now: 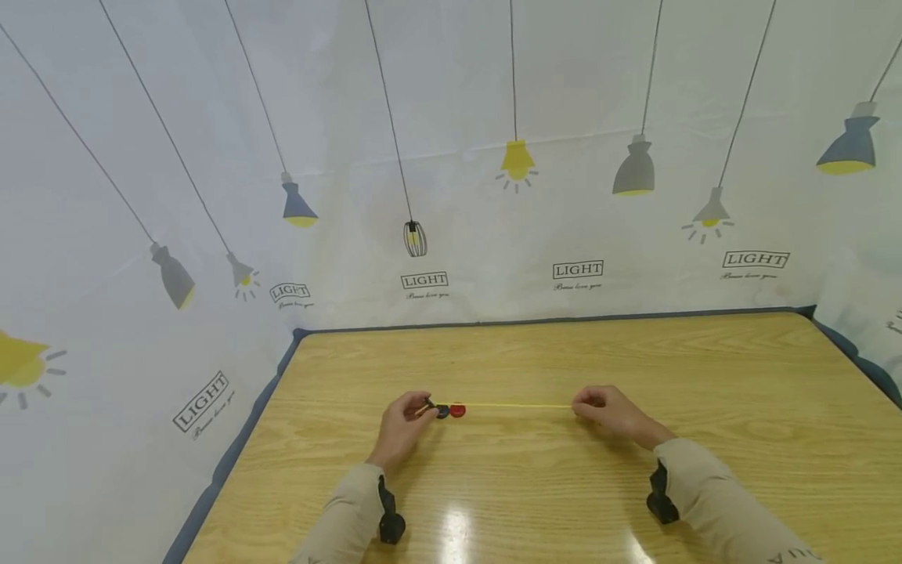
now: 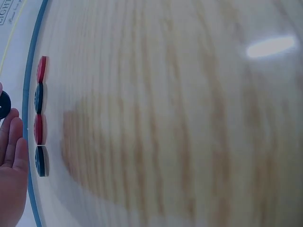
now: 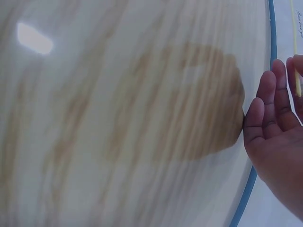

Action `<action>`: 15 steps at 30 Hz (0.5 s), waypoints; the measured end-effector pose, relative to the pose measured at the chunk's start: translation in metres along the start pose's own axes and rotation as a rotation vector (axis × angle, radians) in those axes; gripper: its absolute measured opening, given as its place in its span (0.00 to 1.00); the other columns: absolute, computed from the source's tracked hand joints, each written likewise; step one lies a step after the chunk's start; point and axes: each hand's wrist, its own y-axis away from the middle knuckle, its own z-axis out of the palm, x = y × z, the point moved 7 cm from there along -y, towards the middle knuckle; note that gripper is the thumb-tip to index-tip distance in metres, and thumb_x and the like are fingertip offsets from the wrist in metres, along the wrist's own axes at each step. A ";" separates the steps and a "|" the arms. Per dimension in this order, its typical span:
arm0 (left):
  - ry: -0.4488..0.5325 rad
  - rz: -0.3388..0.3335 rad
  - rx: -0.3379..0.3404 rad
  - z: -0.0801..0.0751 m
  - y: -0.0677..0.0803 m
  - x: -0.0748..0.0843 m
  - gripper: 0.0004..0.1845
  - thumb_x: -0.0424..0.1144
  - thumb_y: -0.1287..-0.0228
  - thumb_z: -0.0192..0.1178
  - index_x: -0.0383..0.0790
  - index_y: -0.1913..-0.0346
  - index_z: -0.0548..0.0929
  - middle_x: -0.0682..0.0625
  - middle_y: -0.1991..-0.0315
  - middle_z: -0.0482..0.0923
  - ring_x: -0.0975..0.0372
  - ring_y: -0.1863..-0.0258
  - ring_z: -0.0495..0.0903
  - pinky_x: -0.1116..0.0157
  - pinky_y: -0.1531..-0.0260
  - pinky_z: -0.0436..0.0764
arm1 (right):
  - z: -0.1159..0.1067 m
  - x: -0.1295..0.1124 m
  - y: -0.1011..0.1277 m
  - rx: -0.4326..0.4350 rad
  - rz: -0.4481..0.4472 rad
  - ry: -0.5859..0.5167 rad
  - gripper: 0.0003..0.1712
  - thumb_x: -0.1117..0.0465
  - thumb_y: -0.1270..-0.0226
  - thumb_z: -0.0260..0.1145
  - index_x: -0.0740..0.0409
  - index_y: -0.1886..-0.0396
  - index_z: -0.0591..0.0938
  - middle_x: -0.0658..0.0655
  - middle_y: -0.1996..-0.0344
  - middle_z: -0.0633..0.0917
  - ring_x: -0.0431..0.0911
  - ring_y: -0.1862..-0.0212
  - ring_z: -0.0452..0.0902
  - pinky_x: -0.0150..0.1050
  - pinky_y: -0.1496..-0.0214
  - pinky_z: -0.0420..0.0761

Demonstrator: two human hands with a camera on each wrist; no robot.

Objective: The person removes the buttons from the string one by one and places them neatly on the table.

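Observation:
A taut yellow strip (image 1: 521,406), thin as a cord at this distance, runs above the table between both hands. The left hand (image 1: 403,427) pinches a small black disc (image 2: 4,105) at the strip's left end, only partly seen in the left wrist view. At the other end, thumb and forefinger of the right hand (image 1: 616,411) pinch the strip's tip (image 3: 298,86). On the table close to the left hand is a row of several red and dark blue round pieces, among them a red one (image 1: 457,410) and a dark blue one (image 1: 442,412); the left hand hides the others in the head view.
A wood-grain table (image 1: 521,486) with a blue edge strip (image 1: 479,322) lies under both hands. Behind it and at its sides hangs a white sheet (image 1: 465,180) printed with lamps. Each wrist carries a black camera mount (image 1: 390,521).

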 end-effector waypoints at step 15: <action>-0.025 0.002 -0.045 -0.008 0.005 -0.009 0.18 0.37 0.45 0.61 0.31 0.53 0.76 0.44 0.62 0.78 0.55 0.62 0.77 0.65 0.61 0.76 | -0.010 0.002 0.005 -0.003 0.018 -0.013 0.14 0.59 0.37 0.57 0.68 0.61 0.77 0.55 0.68 0.78 0.45 0.66 0.71 0.38 0.68 0.72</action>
